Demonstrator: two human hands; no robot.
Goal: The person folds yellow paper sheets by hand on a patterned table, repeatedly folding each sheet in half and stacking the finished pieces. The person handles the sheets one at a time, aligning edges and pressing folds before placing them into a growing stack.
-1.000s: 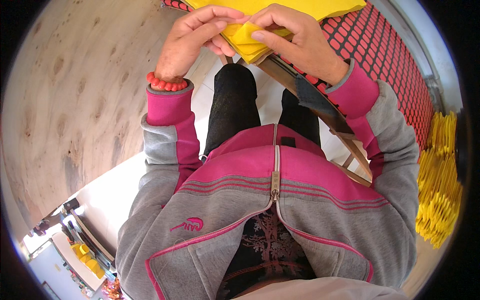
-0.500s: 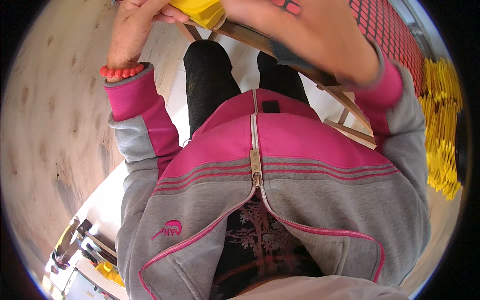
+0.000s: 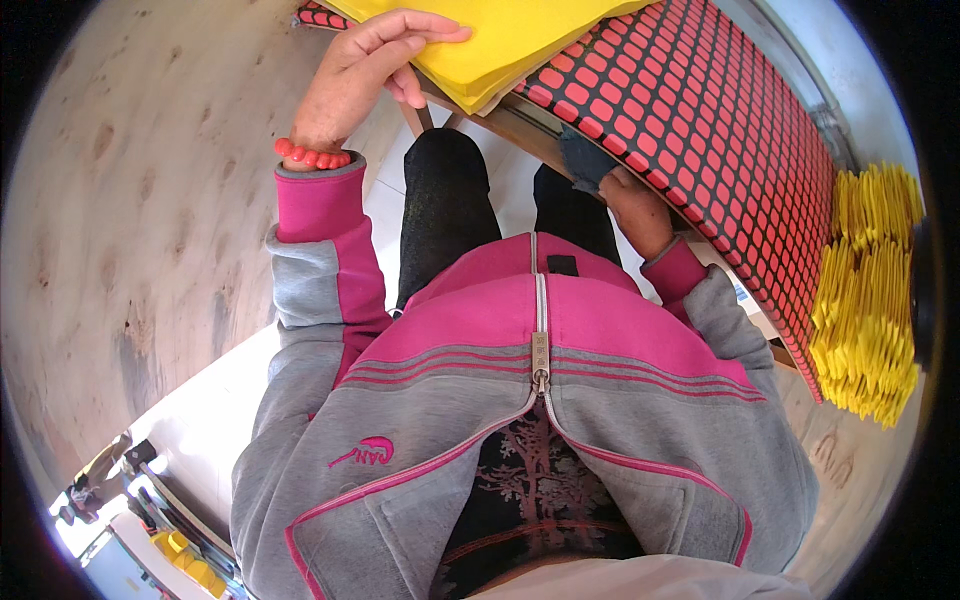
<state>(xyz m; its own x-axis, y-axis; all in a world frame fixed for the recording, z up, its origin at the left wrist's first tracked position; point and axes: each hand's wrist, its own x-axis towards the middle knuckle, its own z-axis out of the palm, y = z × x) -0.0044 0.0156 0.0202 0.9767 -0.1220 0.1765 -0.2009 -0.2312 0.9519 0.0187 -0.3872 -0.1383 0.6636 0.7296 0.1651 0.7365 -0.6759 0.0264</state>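
Note:
My left hand (image 3: 365, 75), with a red bead bracelet (image 3: 312, 156) at its wrist, lies on the near corner of a stack of yellow sheets (image 3: 490, 50). Its fingers are apart; some stretch over the top sheet and others hang past the edge. Low under the rim of the table with a red-and-black patterned cover (image 3: 690, 110), my right hand (image 3: 642, 212) is at a dark grey-blue cloth (image 3: 586, 160) that hangs there. The table edge and the cloth hide its fingertips, so I cannot tell how it grips.
Several bundles of folded yellow pieces (image 3: 865, 300) are piled at the table's right end. A pale wooden surface (image 3: 150, 200) stretches along the left. Yellow objects (image 3: 185, 560) show at the lower left. My legs (image 3: 445, 190) are just below the table edge.
My right hand has dropped from over the yellow sheets to the cloth under the table edge. My left hand stays at the sheets, its fingers now spread over them. The view has shifted.

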